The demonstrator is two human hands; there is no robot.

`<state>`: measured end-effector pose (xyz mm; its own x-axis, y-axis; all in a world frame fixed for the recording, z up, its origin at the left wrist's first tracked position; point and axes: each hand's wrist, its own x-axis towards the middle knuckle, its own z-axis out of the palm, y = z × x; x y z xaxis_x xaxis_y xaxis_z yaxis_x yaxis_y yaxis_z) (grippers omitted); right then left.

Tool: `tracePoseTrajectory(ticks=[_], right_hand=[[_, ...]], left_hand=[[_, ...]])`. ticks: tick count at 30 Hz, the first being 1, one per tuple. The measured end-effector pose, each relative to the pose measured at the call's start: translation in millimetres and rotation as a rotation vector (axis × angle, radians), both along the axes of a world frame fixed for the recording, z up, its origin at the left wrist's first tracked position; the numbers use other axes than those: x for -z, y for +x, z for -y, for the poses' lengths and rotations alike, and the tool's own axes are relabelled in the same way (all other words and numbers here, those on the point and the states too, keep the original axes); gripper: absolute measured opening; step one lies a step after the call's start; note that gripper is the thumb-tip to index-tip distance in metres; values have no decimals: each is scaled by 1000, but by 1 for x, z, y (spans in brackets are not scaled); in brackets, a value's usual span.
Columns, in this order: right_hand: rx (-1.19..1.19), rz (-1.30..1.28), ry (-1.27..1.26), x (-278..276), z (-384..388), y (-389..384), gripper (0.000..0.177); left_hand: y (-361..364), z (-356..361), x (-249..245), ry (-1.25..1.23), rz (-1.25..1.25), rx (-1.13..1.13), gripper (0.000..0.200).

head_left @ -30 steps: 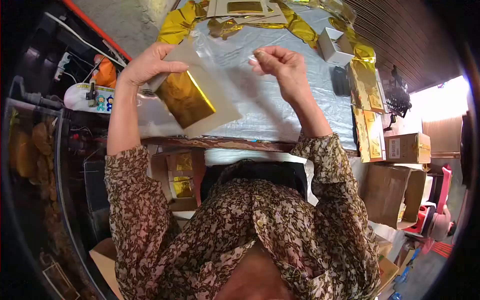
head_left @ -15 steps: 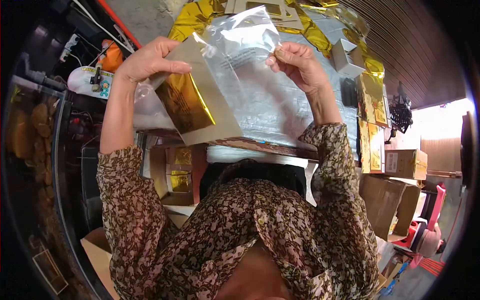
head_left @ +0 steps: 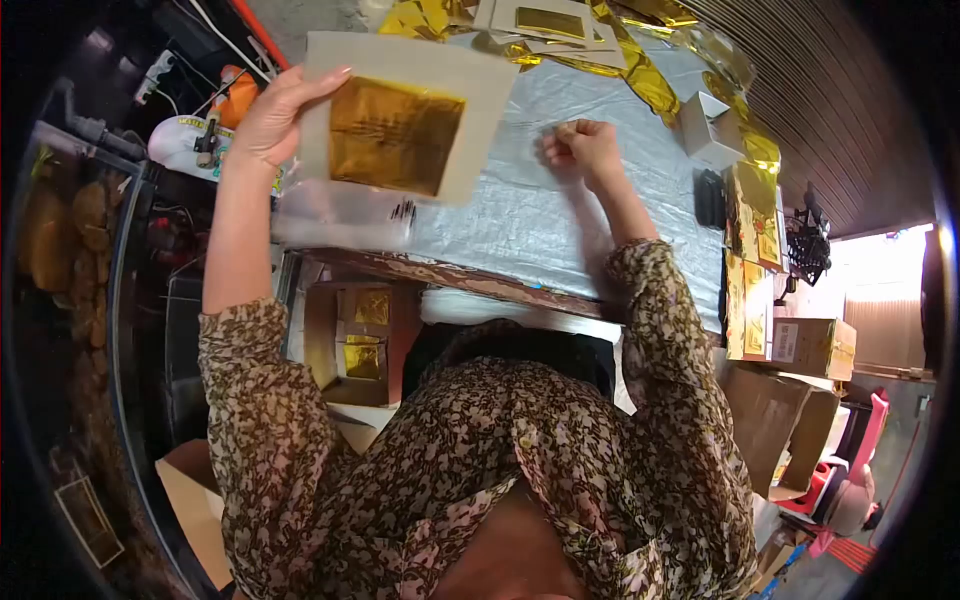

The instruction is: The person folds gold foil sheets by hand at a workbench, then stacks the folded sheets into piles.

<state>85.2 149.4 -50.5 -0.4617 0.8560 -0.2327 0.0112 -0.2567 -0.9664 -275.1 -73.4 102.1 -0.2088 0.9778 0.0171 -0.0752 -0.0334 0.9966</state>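
A pale flat card with a gold panel [head_left: 395, 135] is raised over the left part of the table. My left hand [head_left: 275, 115] grips its left edge, the thumb lying across the front. Under the card, clear plastic [head_left: 340, 222] lies at the table's front left. My right hand [head_left: 580, 148] hangs over the middle of the silvery covered table [head_left: 540, 230], apart from the card. Its fingers are curled together, and whether anything is between them is too small to make out.
Pale frames with a gold panel [head_left: 550, 22] and gold foil [head_left: 650, 85] lie at the back. A white open box [head_left: 708, 130] stands at the right, near a black object [head_left: 709, 198]. Cardboard boxes [head_left: 815, 345] are farther right.
The card has swung up and turned its gold panel toward me. My right hand has come away from the clear plastic bag, which is no longer held up.
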Motion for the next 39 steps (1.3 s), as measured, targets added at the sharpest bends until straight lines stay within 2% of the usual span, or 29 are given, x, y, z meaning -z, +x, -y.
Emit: tracePoseTrajectory(ticks=[2,3,4,6,7,9,12,13,15,17,19,20,22,23,25,26,28,29,31,33,34,35,37,38,39], right_hand=[[-12,345,402,10,-2,-10,25],[30,405,447,-22,23,-9,33],[36,405,450,-18,20,-7,33],[59,486,817,-10,15,-1,38],[66,489,818,-9,15,4,38],[-63,457,1052,-7,20,14,37],[-11,573,951,-7,30,14,33],[49,556,975,-9,34,15,27],[57,625,913,-17,35,25,29],[52,687,838,-15,37,23,31],[190,648,1369,1,42,16,38],[196,650,1364,8,47,12,38],[-285,656,1311,19,63,-1,46],[-280,659,1308,23,60,-9,46],[-309,367,1368,33,47,-19,44],[-310,372,1362,36,47,-12,44],[-202,68,901,10,54,3,46],[-364,361,635,-51,55,27,46],[-21,-265,137,-75,60,40,50],[-113,-411,23,-92,63,66,62],[-49,-252,67,-87,56,74,53],[-37,-242,63,-86,58,79,53],[-26,-84,176,-90,61,83,39],[59,-117,94,-91,65,83,27],[61,-110,94,-88,67,87,27]], left_hand=[[20,-8,2,28,168,-126,39],[18,-13,6,19,284,-50,39],[22,-15,6,23,284,-45,39],[34,-16,8,15,411,-44,36],[39,-18,10,17,411,-36,36],[50,-24,14,29,551,17,34],[57,-30,14,18,632,28,32],[59,-29,11,23,628,37,32],[59,-24,3,51,668,89,32],[53,-20,5,60,633,31,32],[55,-19,6,61,602,-21,32],[60,-20,7,64,612,-18,32],[73,-22,7,61,622,-6,33],[81,-24,7,60,622,-4,33],[97,-28,10,51,629,0,34],[104,-31,11,34,610,-1,36],[114,-34,16,11,589,-5,38],[117,-35,22,5,593,-11,40],[126,-38,30,-1,608,-24,42],[141,-44,38,-53,599,29,44],[150,-48,43,-61,609,38,44],[159,-54,50,-69,614,57,44],[176,-64,62,-76,624,84,43],[183,-68,69,-78,609,91,43],[190,-70,72,-82,594,94,42]])
